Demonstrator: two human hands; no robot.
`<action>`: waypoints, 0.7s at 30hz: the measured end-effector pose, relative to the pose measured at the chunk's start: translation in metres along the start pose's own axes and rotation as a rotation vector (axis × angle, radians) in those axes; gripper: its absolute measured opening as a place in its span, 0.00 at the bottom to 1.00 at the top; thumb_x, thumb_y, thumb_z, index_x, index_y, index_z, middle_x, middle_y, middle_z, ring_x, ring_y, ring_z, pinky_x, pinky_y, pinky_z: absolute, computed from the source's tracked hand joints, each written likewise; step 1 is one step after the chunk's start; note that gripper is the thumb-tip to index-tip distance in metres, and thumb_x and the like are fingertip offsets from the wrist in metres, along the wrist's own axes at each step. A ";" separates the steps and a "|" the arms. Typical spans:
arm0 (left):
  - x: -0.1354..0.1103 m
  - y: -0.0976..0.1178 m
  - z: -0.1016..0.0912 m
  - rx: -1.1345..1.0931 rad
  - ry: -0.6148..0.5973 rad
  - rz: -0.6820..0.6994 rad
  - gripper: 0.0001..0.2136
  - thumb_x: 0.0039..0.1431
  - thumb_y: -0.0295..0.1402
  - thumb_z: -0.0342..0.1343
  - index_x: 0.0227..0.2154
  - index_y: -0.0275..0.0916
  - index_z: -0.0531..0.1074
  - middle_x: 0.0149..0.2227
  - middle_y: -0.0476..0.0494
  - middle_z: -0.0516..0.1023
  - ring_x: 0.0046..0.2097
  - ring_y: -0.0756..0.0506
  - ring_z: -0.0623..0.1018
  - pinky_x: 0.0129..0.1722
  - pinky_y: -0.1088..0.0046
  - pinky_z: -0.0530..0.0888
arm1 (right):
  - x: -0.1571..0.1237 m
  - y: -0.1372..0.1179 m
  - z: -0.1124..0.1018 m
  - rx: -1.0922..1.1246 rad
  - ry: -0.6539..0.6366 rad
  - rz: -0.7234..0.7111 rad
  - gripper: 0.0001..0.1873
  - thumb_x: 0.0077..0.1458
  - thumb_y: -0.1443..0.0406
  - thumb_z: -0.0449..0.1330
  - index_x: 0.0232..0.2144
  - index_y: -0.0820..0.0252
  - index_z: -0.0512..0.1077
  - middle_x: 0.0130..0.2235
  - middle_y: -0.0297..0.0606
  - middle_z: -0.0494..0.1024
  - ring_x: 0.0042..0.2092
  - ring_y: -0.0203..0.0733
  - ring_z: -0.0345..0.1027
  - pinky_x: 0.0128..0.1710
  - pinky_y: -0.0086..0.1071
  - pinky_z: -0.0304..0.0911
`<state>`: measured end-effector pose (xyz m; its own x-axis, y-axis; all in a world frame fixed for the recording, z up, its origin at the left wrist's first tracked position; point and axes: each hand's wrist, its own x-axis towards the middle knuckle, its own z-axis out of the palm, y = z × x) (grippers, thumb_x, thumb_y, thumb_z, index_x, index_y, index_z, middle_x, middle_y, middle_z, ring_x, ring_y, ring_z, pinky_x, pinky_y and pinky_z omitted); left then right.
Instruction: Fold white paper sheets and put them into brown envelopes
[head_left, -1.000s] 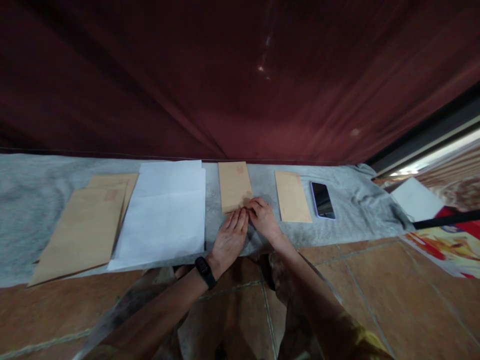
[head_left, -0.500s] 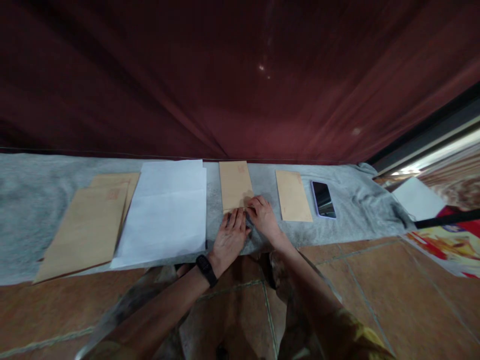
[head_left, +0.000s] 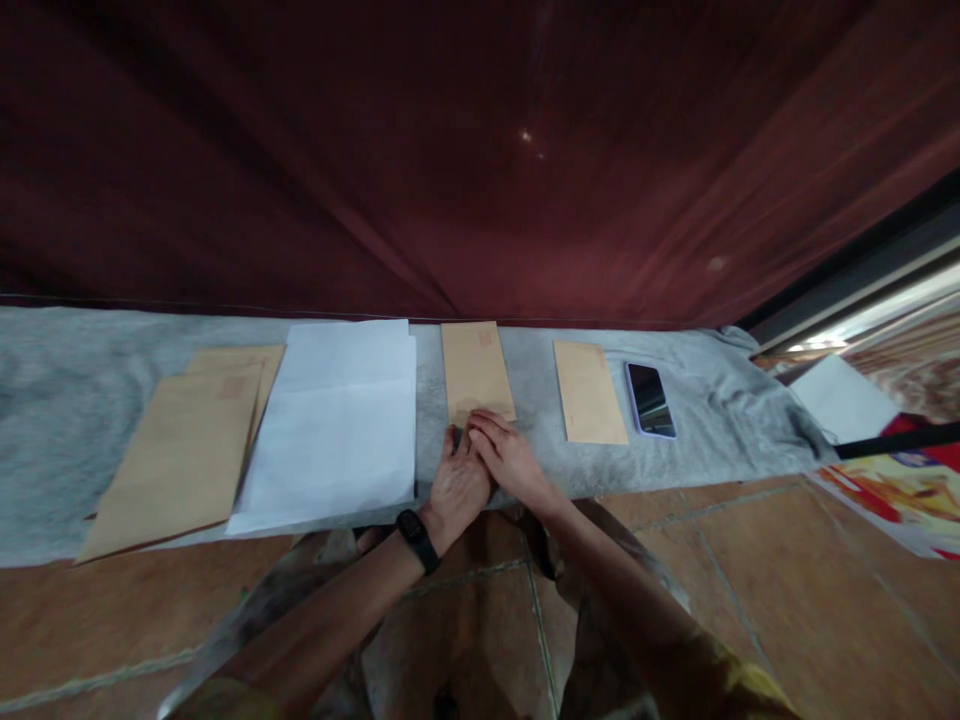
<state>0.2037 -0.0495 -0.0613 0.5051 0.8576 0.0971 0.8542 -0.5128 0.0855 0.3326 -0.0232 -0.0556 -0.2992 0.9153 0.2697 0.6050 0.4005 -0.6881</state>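
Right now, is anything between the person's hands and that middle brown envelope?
Nothing visible. The left hand and right hand both reach the middle brown envelope at its near end on the grey cloth, fingers overlapping.

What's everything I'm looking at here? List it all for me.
middle envelope: one, brown, on the cloth, its near end at both hands
small envelope: one, brown, right of it
phone: one, dark screen, right of the small envelope
white sheets: stack, left of the middle envelope
large envelopes: at least two, brown, far left
grey cloth: one, on the floor
curtain: dark red, behind
floor tiles: brown, nearest
wristband: black, left wrist
left hand: flat
right hand: flat, partly over the left
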 end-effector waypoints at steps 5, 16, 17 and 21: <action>-0.003 -0.003 0.005 -0.002 0.032 -0.004 0.23 0.64 0.26 0.44 0.60 0.38 0.68 0.61 0.34 0.74 0.67 0.38 0.67 0.68 0.50 0.60 | -0.009 -0.006 0.003 0.019 -0.068 0.010 0.25 0.73 0.59 0.43 0.65 0.59 0.65 0.66 0.43 0.68 0.68 0.39 0.58 0.69 0.39 0.56; 0.001 0.000 0.006 0.032 0.114 -0.058 0.28 0.64 0.29 0.46 0.65 0.21 0.59 0.66 0.21 0.64 0.69 0.34 0.63 0.68 0.54 0.61 | -0.015 0.014 -0.011 -0.227 -0.210 -0.100 0.30 0.73 0.55 0.41 0.69 0.65 0.57 0.69 0.47 0.61 0.71 0.43 0.51 0.72 0.46 0.47; 0.001 0.001 0.006 0.037 0.116 -0.068 0.28 0.65 0.31 0.47 0.65 0.20 0.59 0.66 0.20 0.64 0.69 0.33 0.63 0.68 0.54 0.61 | -0.017 0.017 -0.013 -0.252 -0.215 -0.102 0.30 0.73 0.55 0.41 0.69 0.64 0.57 0.69 0.47 0.60 0.71 0.43 0.50 0.72 0.46 0.47; 0.001 0.002 0.006 0.037 0.099 -0.125 0.29 0.66 0.35 0.47 0.64 0.18 0.61 0.66 0.19 0.64 0.69 0.32 0.63 0.67 0.54 0.62 | -0.022 0.027 -0.019 -0.338 -0.222 -0.107 0.30 0.72 0.54 0.44 0.70 0.61 0.57 0.71 0.45 0.58 0.72 0.44 0.49 0.72 0.46 0.47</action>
<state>0.2063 -0.0495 -0.0669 0.3818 0.9053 0.1860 0.9145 -0.3993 0.0661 0.3698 -0.0313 -0.0674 -0.5028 0.8512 0.1508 0.7591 0.5182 -0.3940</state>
